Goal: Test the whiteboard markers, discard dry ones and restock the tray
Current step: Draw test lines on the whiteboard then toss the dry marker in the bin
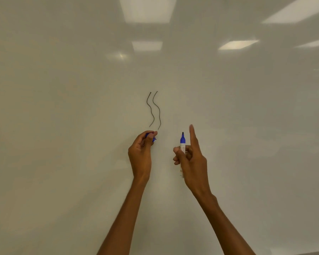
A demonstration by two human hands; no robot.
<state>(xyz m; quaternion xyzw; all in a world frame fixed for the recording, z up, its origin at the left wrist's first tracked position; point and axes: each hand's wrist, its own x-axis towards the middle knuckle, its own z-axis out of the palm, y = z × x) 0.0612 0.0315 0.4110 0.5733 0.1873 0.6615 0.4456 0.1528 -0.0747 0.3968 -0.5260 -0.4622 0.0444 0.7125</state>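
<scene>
A whiteboard [81, 107] fills the view. Two thin dark wavy lines [154, 110] are drawn on it at the centre. My right hand [191, 159] grips an uncapped marker [182, 142] with a white barrel and blue collar, tip pointing up, a little off to the right of the lines; its forefinger sticks straight up. My left hand [141, 155] holds the blue cap [150, 135] between curled fingers and thumb, just below the lines' lower ends.
Ceiling lights reflect in the glossy board at the top and upper right. A grey strip [313, 252], perhaps the board's lower edge, shows at the bottom right corner.
</scene>
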